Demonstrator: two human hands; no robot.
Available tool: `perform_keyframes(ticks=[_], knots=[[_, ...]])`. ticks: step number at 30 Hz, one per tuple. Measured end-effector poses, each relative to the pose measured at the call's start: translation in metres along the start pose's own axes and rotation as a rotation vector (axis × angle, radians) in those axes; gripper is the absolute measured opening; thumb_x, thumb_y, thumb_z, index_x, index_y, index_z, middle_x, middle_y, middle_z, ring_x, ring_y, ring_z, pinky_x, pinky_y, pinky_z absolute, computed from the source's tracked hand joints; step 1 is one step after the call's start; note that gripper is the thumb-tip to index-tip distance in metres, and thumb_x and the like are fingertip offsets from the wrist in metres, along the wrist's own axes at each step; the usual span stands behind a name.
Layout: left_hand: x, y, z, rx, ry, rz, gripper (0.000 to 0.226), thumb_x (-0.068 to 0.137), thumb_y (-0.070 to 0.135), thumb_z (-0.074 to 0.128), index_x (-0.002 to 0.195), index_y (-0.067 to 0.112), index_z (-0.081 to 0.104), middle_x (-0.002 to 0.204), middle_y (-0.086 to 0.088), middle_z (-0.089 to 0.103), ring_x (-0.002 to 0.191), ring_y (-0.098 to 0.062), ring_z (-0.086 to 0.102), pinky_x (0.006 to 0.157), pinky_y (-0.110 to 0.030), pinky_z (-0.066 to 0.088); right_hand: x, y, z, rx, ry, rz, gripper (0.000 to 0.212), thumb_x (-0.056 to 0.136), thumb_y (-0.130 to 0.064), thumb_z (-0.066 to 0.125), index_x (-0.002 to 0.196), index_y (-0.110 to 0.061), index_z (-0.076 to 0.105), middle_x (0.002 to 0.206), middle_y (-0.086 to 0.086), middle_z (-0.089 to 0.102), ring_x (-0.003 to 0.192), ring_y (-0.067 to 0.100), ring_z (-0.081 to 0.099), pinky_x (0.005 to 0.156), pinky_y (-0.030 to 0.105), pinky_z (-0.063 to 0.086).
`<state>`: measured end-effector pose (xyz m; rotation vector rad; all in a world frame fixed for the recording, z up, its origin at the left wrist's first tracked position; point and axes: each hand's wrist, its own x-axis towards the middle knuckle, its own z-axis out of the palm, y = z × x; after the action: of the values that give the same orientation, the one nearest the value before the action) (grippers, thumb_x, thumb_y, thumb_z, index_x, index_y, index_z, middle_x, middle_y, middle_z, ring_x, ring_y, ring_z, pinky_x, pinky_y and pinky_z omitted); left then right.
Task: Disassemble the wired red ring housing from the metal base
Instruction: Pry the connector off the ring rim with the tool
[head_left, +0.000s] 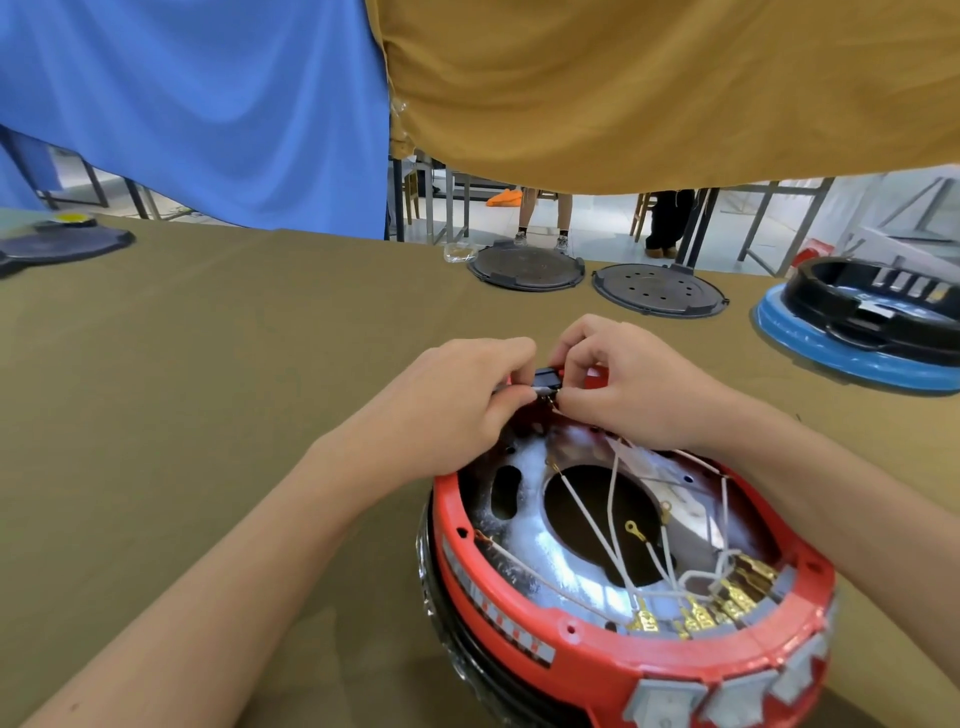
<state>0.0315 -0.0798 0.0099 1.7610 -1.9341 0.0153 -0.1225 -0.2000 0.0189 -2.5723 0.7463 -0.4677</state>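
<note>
I have both hands at the far rim of the red ring housing (597, 657), which sits upturned on the metal base (535, 561) near me on the olive cloth-covered table (208, 364); my left hand (457, 400) and right hand (618, 389) each pinch the small black connector block (546, 382) from opposite sides. I judge the ring stiff but brittle plastic, light, best gripped on its thick outer rim. The white wires (613, 519) and brass terminals (696, 613) look fragile, so I would not pull on those.
</note>
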Motion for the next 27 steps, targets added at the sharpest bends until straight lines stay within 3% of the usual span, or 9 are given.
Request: perform_keyframes(ticks=[5,10,15,21,24,27], knots=[[0.001,-0.002,-0.003,-0.045,0.012,-0.028,0.012,0.096,0.022,0.056,0.084,0.019,0.056,0.073,0.009,0.058,0.063,0.002,0.053,0.065,-0.030,0.044,0.000,-0.001,-0.002,0.008,-0.030,-0.014,0.024,0.081,-0.013,0.070,0.059,-0.012,0.061,0.106,-0.012,0.056,0.076,-0.011,0.050,0.066,0.002,0.034],[0.002,-0.002,-0.002,-0.032,0.019,-0.026,0.011,0.095,0.023,0.058,0.085,0.019,0.057,0.074,0.008,0.060,0.065,-0.001,0.053,0.068,-0.032,0.046,-0.006,-0.001,-0.006,0.078,-0.050,0.008,0.022,0.080,-0.014,0.071,0.059,-0.013,0.066,0.108,-0.016,0.056,0.078,-0.007,0.052,0.070,0.014,0.036],[-0.001,-0.002,0.003,-0.002,0.065,-0.014,0.011,0.094,0.025,0.059,0.084,0.021,0.054,0.072,0.011,0.056,0.071,-0.010,0.052,0.065,-0.030,0.041,-0.008,-0.003,-0.006,0.094,-0.032,0.021,0.022,0.080,-0.014,0.070,0.059,-0.016,0.065,0.107,-0.017,0.057,0.079,-0.005,0.054,0.071,0.017,0.039],[-0.002,-0.003,0.007,-0.184,0.183,-0.172,0.011,0.088,0.024,0.064,0.078,0.022,0.060,0.060,0.009,0.060,0.055,-0.006,0.057,0.058,-0.030,0.048,-0.009,-0.001,-0.008,0.201,0.032,0.069,0.020,0.088,-0.018,0.067,0.069,-0.012,0.069,0.107,-0.010,0.067,0.091,0.004,0.062,0.085,0.028,0.048],[0.000,-0.006,0.007,-0.260,0.263,-0.256,0.013,0.087,0.025,0.066,0.074,0.025,0.062,0.064,0.004,0.064,0.057,-0.008,0.057,0.057,-0.024,0.044,-0.010,-0.002,-0.013,0.265,0.087,0.103,0.019,0.091,-0.027,0.067,0.075,-0.018,0.073,0.093,0.000,0.075,0.076,0.013,0.065,0.076,0.031,0.051],[0.001,-0.008,0.012,-0.315,0.284,-0.311,0.011,0.087,0.026,0.068,0.077,0.024,0.063,0.061,0.005,0.061,0.052,-0.006,0.050,0.052,-0.019,0.039,-0.011,0.003,-0.024,0.353,0.165,0.123,0.023,0.093,-0.033,0.066,0.079,-0.017,0.074,0.061,-0.008,0.065,0.051,0.001,0.052,0.057,0.011,0.041]])
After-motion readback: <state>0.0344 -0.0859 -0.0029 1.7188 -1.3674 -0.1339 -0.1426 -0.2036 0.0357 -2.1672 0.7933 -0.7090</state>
